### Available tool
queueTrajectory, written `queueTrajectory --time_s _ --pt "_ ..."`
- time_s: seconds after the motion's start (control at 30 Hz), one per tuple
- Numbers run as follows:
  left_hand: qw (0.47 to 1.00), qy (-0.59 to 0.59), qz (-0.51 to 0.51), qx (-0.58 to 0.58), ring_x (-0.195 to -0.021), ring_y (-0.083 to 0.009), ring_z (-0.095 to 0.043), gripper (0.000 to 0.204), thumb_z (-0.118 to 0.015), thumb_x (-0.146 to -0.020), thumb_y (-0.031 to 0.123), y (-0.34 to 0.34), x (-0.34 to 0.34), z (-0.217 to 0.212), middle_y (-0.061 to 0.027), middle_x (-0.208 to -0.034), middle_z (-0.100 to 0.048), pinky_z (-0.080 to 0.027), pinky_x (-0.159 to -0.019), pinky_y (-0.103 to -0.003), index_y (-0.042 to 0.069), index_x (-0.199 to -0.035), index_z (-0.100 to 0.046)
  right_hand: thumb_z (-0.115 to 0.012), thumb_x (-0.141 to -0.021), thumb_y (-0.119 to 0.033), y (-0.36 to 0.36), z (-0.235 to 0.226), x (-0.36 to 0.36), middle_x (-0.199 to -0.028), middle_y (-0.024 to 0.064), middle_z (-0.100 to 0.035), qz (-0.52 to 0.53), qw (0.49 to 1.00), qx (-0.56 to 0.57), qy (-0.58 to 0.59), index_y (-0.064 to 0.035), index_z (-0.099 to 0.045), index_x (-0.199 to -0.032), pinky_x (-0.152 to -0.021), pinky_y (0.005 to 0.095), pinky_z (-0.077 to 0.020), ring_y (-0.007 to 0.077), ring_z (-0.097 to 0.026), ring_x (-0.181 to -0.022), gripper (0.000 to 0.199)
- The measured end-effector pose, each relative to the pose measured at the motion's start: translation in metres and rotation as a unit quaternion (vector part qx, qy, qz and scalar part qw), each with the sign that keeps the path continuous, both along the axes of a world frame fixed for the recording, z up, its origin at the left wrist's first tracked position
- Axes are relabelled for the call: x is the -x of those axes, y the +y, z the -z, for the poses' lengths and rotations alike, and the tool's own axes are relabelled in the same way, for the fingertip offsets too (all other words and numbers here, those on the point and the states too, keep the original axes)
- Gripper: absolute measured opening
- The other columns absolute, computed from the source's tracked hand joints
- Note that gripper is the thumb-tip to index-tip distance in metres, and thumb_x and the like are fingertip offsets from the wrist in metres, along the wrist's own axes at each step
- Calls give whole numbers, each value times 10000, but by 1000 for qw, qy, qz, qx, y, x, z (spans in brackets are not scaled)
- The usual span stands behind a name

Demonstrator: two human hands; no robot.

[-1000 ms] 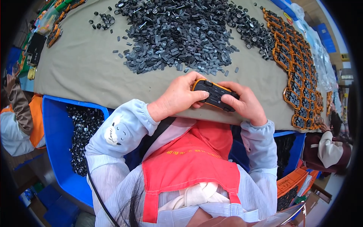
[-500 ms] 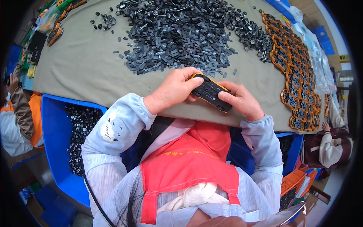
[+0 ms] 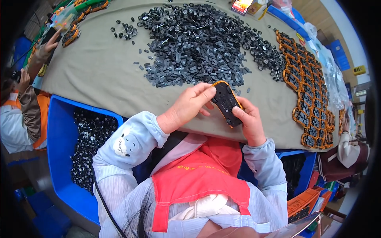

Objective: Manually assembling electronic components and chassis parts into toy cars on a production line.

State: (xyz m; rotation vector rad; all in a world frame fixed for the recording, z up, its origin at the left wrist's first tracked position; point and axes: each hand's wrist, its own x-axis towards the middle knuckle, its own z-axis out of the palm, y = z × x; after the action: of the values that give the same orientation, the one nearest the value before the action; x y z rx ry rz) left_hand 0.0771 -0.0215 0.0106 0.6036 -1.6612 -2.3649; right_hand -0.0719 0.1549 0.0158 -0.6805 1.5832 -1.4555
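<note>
Both hands' grip pinches the black-and-orange plastic toy car chassis (image 3: 226,104), left hand (image 3: 185,108) at its top edge, right hand (image 3: 248,122) cradling beneath; it looks light, stiff, best held by its rims.

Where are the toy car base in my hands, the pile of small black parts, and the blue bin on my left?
toy car base (image 3: 225,104), head view, black underside between both hands.
pile of small black parts (image 3: 194,47), head view, middle of the heap.
blue bin (image 3: 59,131), head view, bare inner wall.
</note>
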Motion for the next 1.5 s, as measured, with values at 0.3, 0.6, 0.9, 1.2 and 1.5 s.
queueTrajectory --time_s 0.3,0.6,0.9,1.2,1.5 --pt "995 8 30 92 -691 -88 -639 279 -567 -1021 229 11 -10 -8 -47 -872 -672 -547 -615 -226 -6 -1159 -627 -604 -978 -207 -19 -26 -2 -931 23 -670 -84 989 -17 125 16 -632 -1164 -735 241 -505 81 -609 -829 292" --pt "988 -47 68 127 -672 -56 -613 252 -599 -989 236 5 4 1 -19 -820 -661 -508 -566 -214 0 -1070 -629 -608 -977 -190 -29 -11 0 -837 -2 -642 -51 995 -78 46 2 -623 -986 -669 238 -492 57 -584 -763 193" --pt "996 3 64 62 -968 -154 -640 359 -639 -953 184 28 2 17 -104 -1077 -638 -561 -751 -297 -11 -1229 -519 -628 -956 -164 -29 -5 -8 -876 7 -638 35 998 24 38 -7 -605 -1007 -711 226 -494 58 -578 -780 167" --pt "992 45 22 112 -950 -231 -682 405 -663 -916 180 30 13 34 -158 -1019 -671 -552 -818 -369 -48 -1199 -485 -635 -958 -169 -39 8 -11 -914 21 -646 97 993 54 47 -7 -592 -1017 -718 231 -498 66 -585 -786 178" --pt "992 -27 90 -89 -1005 -201 -657 424 -641 -944 162 19 9 8 -152 -1173 -627 -574 -836 -357 -35 -1269 -452 -635 -975 -215 -41 8 -8 -965 35 -650 92 994 29 -48 10 -591 -1101 -733 236 -508 79 -602 -830 261"
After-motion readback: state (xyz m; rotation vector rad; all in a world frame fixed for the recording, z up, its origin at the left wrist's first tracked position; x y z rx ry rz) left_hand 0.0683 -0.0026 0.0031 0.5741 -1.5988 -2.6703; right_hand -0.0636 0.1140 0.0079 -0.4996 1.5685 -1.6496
